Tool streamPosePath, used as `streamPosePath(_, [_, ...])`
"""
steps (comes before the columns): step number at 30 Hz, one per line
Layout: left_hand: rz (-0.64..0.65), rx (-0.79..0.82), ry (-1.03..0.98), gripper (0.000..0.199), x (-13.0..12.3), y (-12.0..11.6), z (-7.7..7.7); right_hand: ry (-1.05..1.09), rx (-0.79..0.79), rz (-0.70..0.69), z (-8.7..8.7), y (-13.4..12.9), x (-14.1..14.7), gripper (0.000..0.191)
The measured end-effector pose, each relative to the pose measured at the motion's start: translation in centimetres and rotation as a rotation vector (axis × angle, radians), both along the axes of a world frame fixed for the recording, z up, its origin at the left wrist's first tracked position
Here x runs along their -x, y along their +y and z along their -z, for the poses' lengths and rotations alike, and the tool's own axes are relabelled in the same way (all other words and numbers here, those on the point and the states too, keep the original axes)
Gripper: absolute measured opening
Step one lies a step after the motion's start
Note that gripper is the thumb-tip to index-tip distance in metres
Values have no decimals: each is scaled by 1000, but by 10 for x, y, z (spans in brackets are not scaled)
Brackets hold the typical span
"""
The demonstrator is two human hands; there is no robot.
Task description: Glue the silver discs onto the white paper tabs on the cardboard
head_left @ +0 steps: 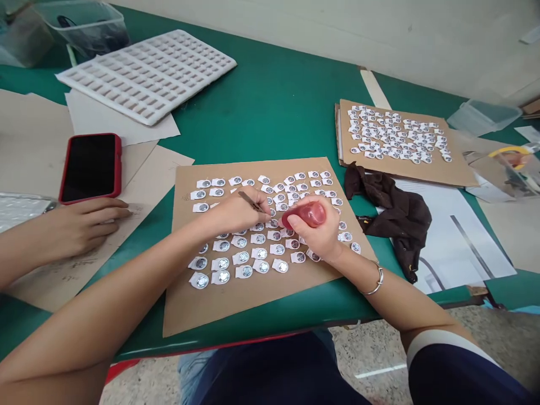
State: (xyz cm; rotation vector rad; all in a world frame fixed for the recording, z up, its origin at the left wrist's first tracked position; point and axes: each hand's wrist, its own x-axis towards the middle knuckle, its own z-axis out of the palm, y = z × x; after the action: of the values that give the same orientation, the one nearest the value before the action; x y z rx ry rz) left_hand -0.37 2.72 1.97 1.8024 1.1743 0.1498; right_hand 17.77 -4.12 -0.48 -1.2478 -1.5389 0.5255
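Observation:
A brown cardboard sheet (189, 304) lies at the table's front edge, bearing rows of small white tabs with round silvery pieces (220, 277). Over its middle, my left hand (240, 215) is closed on thin metal tweezers (250, 201), their tips hidden near the fingertips. My right hand (323, 233) wraps round a small red squeeze bottle (310, 214); its nozzle end points left at the tabs, close to my left fingertips. The two hands nearly meet. Some tabs are hidden beneath them.
Another person's hand (90, 225) rests at left below a red-cased phone (90, 169). A white slotted tray (147, 73) and plastic tub (88, 25) sit behind. At right are a second tab-covered cardboard (455, 169), dark cloth (392, 211), papers (459, 242) and clear containers (485, 116).

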Motion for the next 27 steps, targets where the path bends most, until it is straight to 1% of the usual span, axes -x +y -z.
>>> streamPosePath(4, [10, 0, -34, 14, 1, -1, 3, -21, -8, -7, 1, 1, 0, 27])
streamPosePath(16, [2, 13, -54, 15, 1, -2, 4, -98, -6, -25, 0, 0, -1, 25])
streamPosePath(27, [0, 4, -31, 17, 1, -2, 0, -65, 9, -39, 0, 0, -5, 27])
